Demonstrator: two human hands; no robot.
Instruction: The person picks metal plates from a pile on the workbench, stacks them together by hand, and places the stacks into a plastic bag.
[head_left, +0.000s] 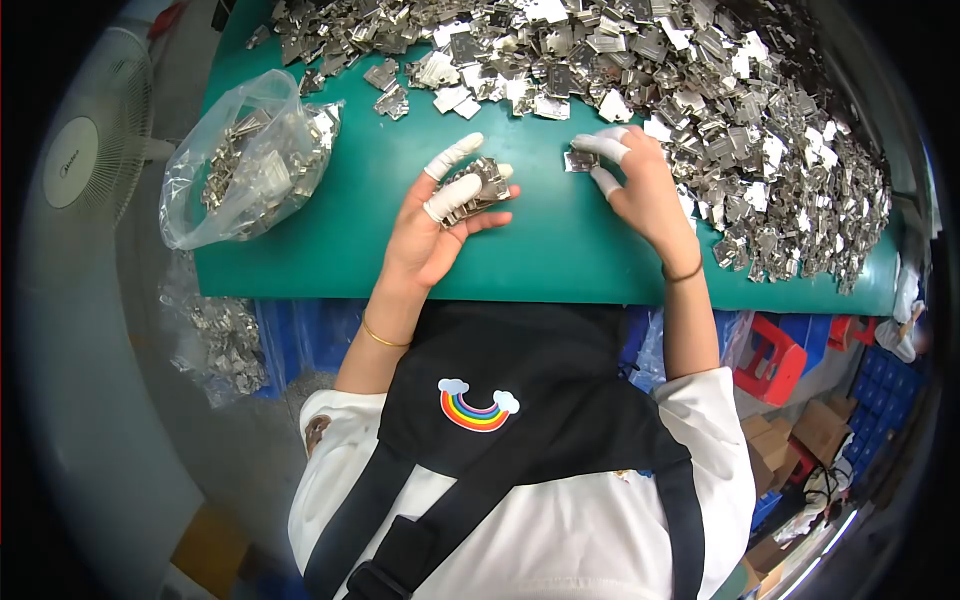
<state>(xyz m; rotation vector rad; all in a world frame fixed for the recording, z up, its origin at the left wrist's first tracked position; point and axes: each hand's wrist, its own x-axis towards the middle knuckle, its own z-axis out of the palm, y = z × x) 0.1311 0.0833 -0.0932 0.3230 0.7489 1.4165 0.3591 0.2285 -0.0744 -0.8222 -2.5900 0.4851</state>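
White coverings sit on several fingers of both hands. My left hand holds a small stack of silvery metal parts between thumb and fingers, over the green mat. To the right, my right hand pinches one flat metal piece at its fingertips, just above the mat. The two hands are apart. A large heap of similar metal parts spreads across the back and right of the green table. Which way the stacked parts face cannot be made out.
A clear plastic bag of metal parts lies at the table's left end. Another bag of parts hangs below it. A fan stands at the far left. Red objects and cardboard boxes are at lower right.
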